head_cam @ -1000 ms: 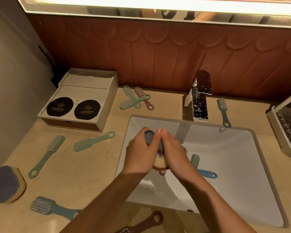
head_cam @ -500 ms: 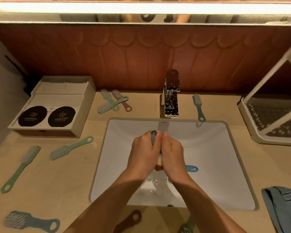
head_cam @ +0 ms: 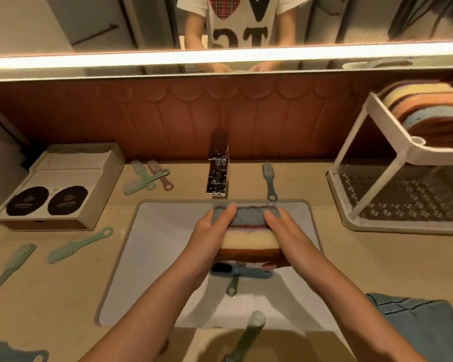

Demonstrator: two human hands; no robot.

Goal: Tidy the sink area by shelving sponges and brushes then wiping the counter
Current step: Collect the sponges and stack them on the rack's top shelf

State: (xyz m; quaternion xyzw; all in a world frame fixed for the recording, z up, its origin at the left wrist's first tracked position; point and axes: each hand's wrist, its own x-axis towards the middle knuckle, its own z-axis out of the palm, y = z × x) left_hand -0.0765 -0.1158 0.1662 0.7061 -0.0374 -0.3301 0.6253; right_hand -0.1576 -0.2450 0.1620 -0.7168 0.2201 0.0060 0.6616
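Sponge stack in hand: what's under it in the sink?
A blue brush lies in the sink below the sponge stack, crossing a grey handle. That brush's head is hidden.

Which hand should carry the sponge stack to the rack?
Right, probably. The right hand grips the sponge stack on the side nearer the rack, which stands right of the sink; the left hand grips the far side.
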